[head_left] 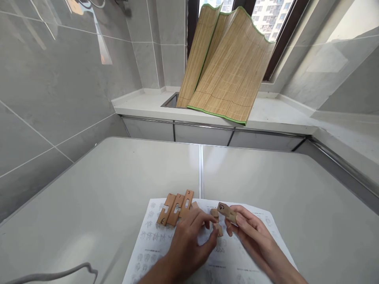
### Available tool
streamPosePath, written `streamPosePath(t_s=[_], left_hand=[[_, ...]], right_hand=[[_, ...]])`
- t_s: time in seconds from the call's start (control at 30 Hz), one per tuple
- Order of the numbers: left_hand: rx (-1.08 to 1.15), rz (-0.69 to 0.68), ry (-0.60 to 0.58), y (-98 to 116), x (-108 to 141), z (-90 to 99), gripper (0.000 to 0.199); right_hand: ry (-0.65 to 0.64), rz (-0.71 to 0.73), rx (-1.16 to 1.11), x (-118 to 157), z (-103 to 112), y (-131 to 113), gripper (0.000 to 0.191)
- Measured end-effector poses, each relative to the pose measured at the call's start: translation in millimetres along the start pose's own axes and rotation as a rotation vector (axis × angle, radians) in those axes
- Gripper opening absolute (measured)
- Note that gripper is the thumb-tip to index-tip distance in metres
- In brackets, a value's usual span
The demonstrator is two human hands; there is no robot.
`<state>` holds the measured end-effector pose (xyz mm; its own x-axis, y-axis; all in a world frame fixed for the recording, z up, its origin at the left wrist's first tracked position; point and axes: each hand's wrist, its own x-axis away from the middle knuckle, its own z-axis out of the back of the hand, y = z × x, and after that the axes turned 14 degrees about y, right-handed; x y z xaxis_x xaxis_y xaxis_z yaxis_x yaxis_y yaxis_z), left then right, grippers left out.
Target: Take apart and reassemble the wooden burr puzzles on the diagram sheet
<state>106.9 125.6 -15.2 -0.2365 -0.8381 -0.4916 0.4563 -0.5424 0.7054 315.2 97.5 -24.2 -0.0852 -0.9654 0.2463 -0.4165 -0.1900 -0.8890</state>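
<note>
My right hand [256, 234] pinches a notched wooden puzzle piece [227, 212] between thumb and fingers, raised over the paper; a dark mark like a 6 or G shows on its end. My left hand [191, 238] is curved, with thumb and index finger apart, at the edge of another small wooden piece [219, 229] that they partly hide. Beyond the left hand, several notched wooden pieces [174, 209] lie side by side at a slant, with numbers on their ends. One more wooden piece is mostly covered by the left hand.
Under the hands lies a printed sheet [145, 246] with small diagrams. It rests on a pale table [112, 177] with a metal seam. A grey cable [59, 273] lies at the lower left. Behind stands a white ledge [142, 104] with a bamboo mat [227, 67] against the window.
</note>
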Motion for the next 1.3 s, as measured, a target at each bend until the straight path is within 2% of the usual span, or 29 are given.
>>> streamPosePath(t_s=[0.17, 0.23, 0.4, 0.57, 0.77, 0.9, 1.1, 1.3], left_hand=[[-0.161, -0.099, -0.074, -12.2, -1.3, 0.0, 0.077], [-0.225, -0.100, -0.118, -15.7, -2.2, -3.1, 0.089], [-0.214, -0.071, -0.186, -15.4, -5.6, -9.9, 0.076], [0.004, 0.018, -0.109, -11.0, -6.8, -3.7, 0.074], [0.239, 0.194, -0.060, -6.3, -8.3, 2.6, 0.064], [0.245, 0.189, -0.075, -6.0, -8.2, 2.1, 0.065], [0.215, 0.174, -0.081, -8.9, -7.2, 1.8, 0.067], [0.260, 0.106, -0.103, -10.7, -6.6, 2.2, 0.068]], right_hand=[[0.101, -0.027, -0.025, -1.5, 1.3, -1.1, 0.034], [0.128, -0.044, -0.027, -1.6, 0.6, -1.0, 0.037], [0.152, -0.014, 0.046, 1.6, -3.0, -0.9, 0.040], [0.159, 0.138, 0.313, 4.6, -2.0, -3.1, 0.038], [0.022, 0.350, 0.468, -0.3, 6.8, 3.0, 0.020], [0.012, 0.492, 0.597, -1.2, 12.5, 9.1, 0.017], [-0.012, 0.693, 0.746, 0.9, 11.9, 11.0, 0.023], [0.020, 0.773, 0.812, 0.3, 9.5, 8.7, 0.025]])
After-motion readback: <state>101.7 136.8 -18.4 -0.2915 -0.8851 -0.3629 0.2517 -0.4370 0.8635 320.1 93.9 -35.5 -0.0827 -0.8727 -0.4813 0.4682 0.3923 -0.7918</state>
